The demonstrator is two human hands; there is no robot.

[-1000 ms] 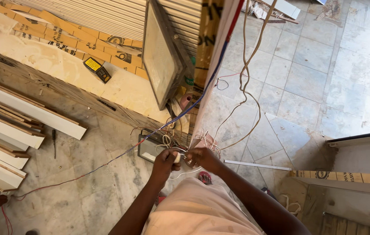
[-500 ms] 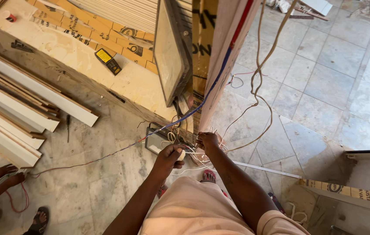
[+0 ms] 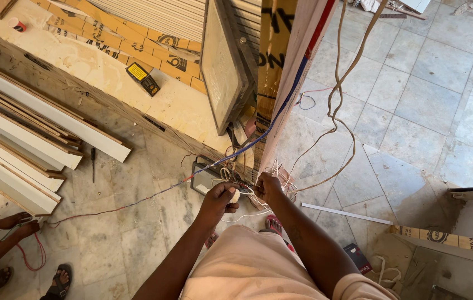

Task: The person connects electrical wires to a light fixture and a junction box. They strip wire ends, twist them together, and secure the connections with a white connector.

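Looking straight down here, both hands are bunched up at a tangle of thin pale wires (image 3: 281, 186) hanging right in front of the person. Left hand (image 3: 219, 201) has its fingers (image 3: 231, 194) curled in and pinching a small whitish bit plus a wire end, and the right hand (image 3: 268, 186) is closed around the wire bundle just beside it, the two nearly touching. A red and blue twisted cable (image 3: 281, 114) drops along the edge of a cardboard-wrapped post (image 3: 283, 66) and trails off across the marble floor (image 3: 136, 222). Just under the hands on the floor sits a flat rectangular light fitting (image 3: 206, 179), and a bigger floodlight panel (image 3: 222, 64) leans against the post. A yellow-black meter (image 3: 143, 78) lies on the plywood surface (image 3: 108, 66), white trim strips (image 3: 36, 133) stacked to the left. Another person's hand (image 3: 16, 222) holds red wire at lower left.
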